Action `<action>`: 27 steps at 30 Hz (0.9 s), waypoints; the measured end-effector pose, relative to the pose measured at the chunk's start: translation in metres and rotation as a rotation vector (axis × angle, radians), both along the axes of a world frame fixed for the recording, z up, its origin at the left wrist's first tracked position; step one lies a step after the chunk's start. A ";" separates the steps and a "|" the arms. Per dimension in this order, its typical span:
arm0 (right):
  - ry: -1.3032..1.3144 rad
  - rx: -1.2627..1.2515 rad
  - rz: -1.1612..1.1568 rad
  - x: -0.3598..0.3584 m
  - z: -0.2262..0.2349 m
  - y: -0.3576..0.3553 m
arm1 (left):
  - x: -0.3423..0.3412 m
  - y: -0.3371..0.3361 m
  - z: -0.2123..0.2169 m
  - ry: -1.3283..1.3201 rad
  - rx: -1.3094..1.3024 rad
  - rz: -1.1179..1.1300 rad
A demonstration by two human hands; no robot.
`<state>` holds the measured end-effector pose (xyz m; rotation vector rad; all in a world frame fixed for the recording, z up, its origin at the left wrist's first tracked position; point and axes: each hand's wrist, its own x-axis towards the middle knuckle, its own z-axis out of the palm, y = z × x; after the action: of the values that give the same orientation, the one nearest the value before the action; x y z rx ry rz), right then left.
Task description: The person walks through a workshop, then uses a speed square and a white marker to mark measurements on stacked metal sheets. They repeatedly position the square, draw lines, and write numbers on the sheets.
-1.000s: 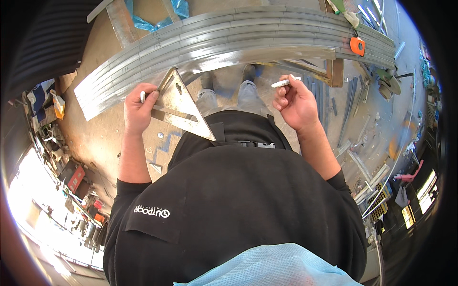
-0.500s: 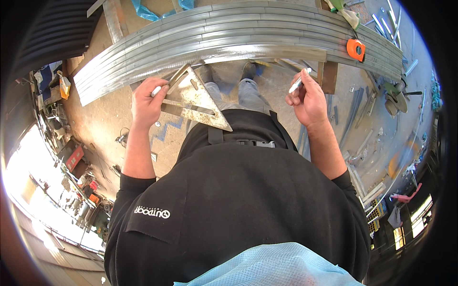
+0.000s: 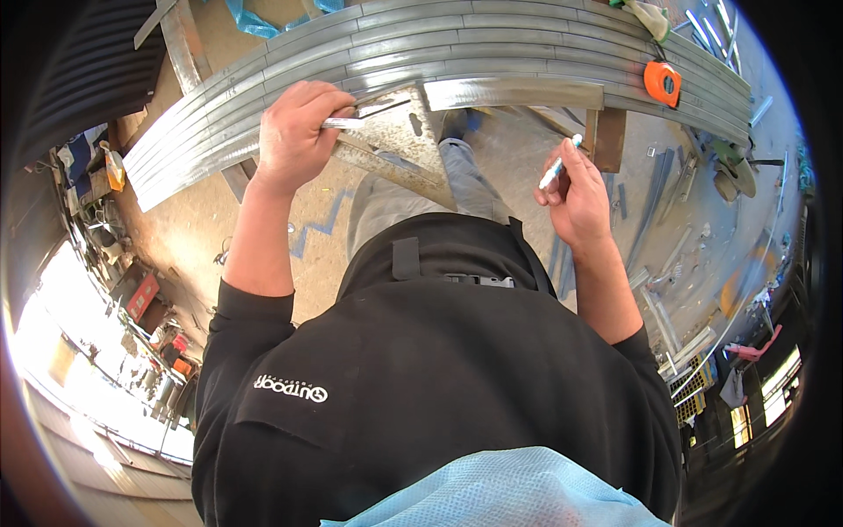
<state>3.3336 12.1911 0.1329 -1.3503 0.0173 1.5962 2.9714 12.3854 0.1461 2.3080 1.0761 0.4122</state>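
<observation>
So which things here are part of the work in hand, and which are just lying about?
In use:
left hand on metal triangular square
right hand holding white marker
stacked long metal bars

Lying about:
orange tape measure
blue plastic sheet
scrap metal strips on floor

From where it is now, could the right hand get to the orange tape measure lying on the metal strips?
Probably yes. The right hand holds a white marker, and the round orange tape measure lies up and to its right on the grey metal strips, with nothing between them.
</observation>
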 end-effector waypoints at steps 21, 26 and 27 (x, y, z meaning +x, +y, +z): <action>0.004 0.035 0.051 -0.030 0.005 0.028 | 0.015 0.024 -0.013 0.039 0.036 -0.157; 0.010 0.067 0.063 -0.033 0.006 0.033 | 0.016 0.026 -0.018 0.023 0.045 -0.160; 0.024 0.068 0.059 -0.034 0.006 0.034 | 0.016 0.026 -0.018 0.019 0.033 -0.158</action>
<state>3.2997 12.2248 0.1393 -1.2895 -0.0618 1.6478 2.9875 12.4111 0.1282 2.4104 0.8939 0.3488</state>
